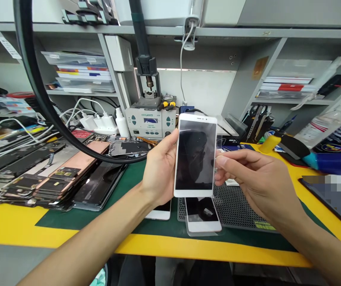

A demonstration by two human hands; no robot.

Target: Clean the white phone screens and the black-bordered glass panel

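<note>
My left hand [162, 172] wraps around the left side of a white smartphone [198, 194], holding it upright with its dark screen facing me. Clear film [219, 143] sticks out slightly past the phone's right edge. My right hand [255, 178] pinches at that edge with thumb and forefinger, apparently on the film. Patchy marks show across the screen. Below lies a second white phone [204, 227] with clear plastic showing around it, on a dark perforated pad [239, 204]. Another white phone [160, 214] is partly hidden behind my left wrist.
Stacks of phones and phone parts [60, 171] cover the left of the bench. A grey soldering station [150, 122] stands at the back. A black cable [47, 107] arcs across the left foreground. On the right are a blue-handled brush [327, 161] and a dark-edged tablet-like panel [334, 202].
</note>
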